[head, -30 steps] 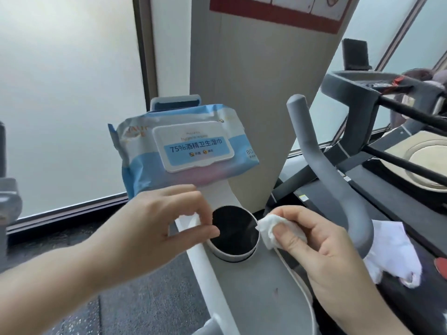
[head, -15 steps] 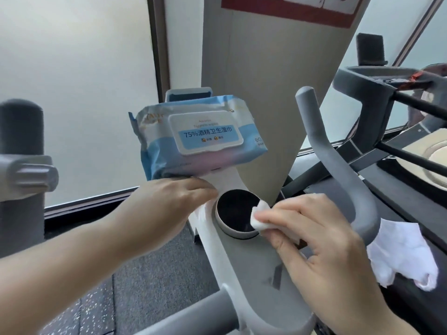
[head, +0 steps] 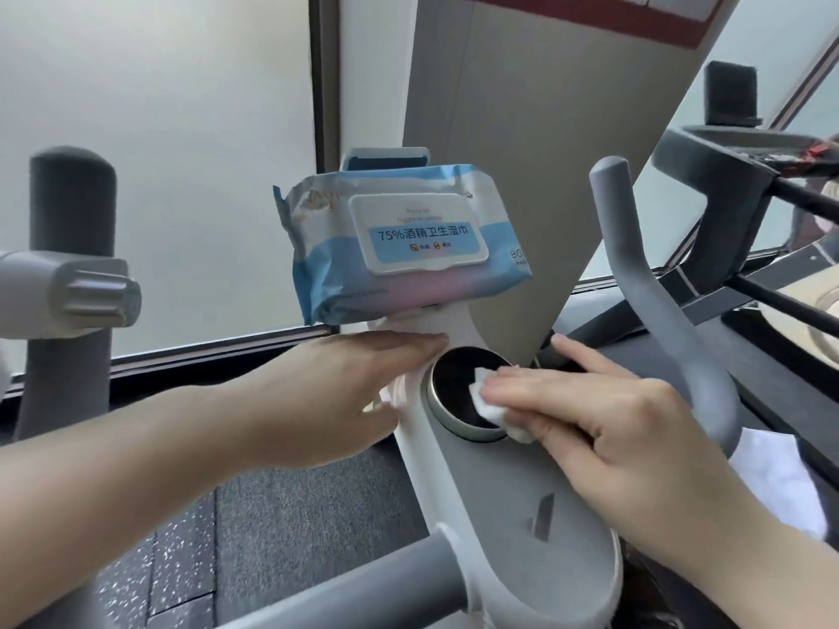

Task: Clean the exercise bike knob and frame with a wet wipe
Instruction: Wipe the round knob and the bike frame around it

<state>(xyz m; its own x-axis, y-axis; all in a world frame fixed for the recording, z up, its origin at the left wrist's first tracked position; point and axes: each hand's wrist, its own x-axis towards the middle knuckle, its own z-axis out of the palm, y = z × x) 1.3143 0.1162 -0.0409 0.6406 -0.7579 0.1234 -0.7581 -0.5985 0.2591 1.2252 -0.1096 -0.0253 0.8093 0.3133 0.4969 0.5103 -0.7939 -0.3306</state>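
Now right hand (head: 604, 429) presses wet wipe (head: 492, 408) onto knob (head: 458, 392).

The right hand (head: 604, 415) covers most of the wet wipe (head: 488, 404) and the knob's (head: 458, 392) right rim.

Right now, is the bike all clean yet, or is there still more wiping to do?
Not yet. Done: a wet wipe is out of the pack. In hand: the right hand presses it on the round black knob, while the left hand rests on the white frame beside it. Left: the frame itself is not being wiped yet.
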